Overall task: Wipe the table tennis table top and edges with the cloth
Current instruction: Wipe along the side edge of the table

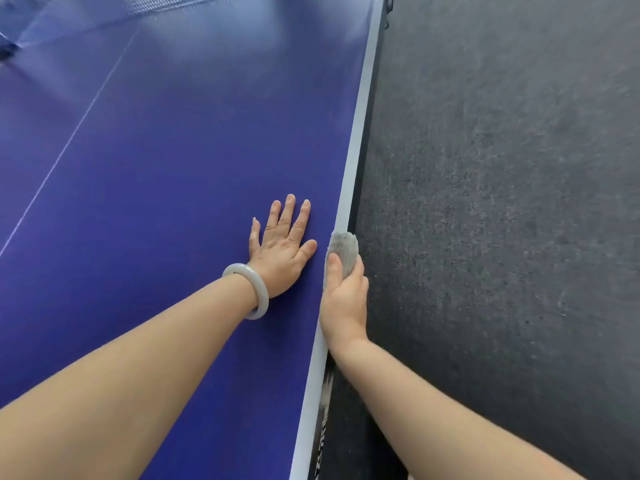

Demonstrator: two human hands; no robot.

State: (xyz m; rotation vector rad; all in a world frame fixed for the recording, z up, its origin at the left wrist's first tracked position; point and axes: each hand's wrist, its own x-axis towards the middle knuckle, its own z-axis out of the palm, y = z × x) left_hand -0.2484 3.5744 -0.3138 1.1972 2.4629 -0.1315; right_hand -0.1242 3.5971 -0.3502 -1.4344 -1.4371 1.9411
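Right hand [344,299] has its fingers [334,268] wrapped round the cloth [343,249] on the worktop [173,168] edge; left hand [282,258], at 9 o'clock, lies flat, holding nothing. I'd keep steady pressure along that white strip [356,147].

dark grey speckled carpet floor [502,202], soft daylight glare

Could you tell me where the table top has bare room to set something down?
The blue table top is bare from the left hand across to the white centre line and up to the net. It is crowded only at the white edge, where the right hand grips the cloth.
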